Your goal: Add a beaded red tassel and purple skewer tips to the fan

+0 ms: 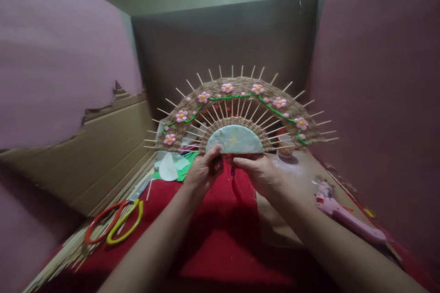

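A half-round woven fan [240,83] is held up in front of me, its thin wooden sticks spread like rays past the outer band. Pink flowers with yellow centres and a wavy green line decorate that band. At the base sits a pale blue patterned half-circle [235,139]. My left hand [205,167] grips the lower edge of this half-circle, thumb on the front. My right hand [257,169] is closed at the bottom edge, further right, with its fingers partly hidden. Something small and dark hangs below, between the hands; I cannot make it out.
Scissors [115,222] with red and yellow handles lie left on a bundle of thin sticks [65,254]. A pink glue gun [347,217] rests at right, near a small cup [286,146]. Red cloth [220,229] covers the table; cardboard [113,160] leans left.
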{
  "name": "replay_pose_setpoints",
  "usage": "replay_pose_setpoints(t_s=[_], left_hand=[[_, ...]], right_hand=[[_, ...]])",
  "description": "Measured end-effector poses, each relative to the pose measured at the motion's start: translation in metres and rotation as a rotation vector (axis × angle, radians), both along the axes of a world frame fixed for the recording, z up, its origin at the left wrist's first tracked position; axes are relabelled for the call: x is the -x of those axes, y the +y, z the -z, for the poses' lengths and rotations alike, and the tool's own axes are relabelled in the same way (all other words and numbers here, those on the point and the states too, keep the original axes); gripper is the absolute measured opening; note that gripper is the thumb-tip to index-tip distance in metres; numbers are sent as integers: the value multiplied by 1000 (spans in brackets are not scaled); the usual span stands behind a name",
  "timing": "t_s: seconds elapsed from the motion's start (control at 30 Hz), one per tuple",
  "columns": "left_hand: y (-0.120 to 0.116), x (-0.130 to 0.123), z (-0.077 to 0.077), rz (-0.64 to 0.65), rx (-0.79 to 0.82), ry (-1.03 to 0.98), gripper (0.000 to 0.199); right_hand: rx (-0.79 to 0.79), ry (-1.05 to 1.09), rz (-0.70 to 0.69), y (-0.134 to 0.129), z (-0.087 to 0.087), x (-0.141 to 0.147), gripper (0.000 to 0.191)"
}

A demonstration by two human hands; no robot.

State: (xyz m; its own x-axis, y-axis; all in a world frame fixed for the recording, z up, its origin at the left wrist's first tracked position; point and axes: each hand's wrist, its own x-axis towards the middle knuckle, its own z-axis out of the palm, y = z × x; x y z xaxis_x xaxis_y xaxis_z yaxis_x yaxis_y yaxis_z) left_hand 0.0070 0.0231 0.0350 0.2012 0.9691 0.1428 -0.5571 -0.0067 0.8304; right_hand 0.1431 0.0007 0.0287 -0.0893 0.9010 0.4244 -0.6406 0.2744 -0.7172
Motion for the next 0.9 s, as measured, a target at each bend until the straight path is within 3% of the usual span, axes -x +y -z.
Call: replay_pose_setpoints(t_s=[0.17, 0.43, 0.6, 0.73, 0.9], left_hand=[[-1, -6, 12, -15, 22, -36, 31], [-2, -10, 23, -69, 38, -40, 27], [-5, -12, 23, -69, 49, -26, 25], [-3, -11, 24, -60, 46, -5, 24], [-3, -8, 27, -50, 15, 57, 25]], right_hand=[[63, -22, 135, 7, 10, 7, 26], [168, -36, 220, 7, 26, 11, 12], [169, -22, 187, 6, 24, 9, 10], [160, 5, 110, 2, 15, 1, 23], [359, 216, 13, 3, 10, -10, 15]])
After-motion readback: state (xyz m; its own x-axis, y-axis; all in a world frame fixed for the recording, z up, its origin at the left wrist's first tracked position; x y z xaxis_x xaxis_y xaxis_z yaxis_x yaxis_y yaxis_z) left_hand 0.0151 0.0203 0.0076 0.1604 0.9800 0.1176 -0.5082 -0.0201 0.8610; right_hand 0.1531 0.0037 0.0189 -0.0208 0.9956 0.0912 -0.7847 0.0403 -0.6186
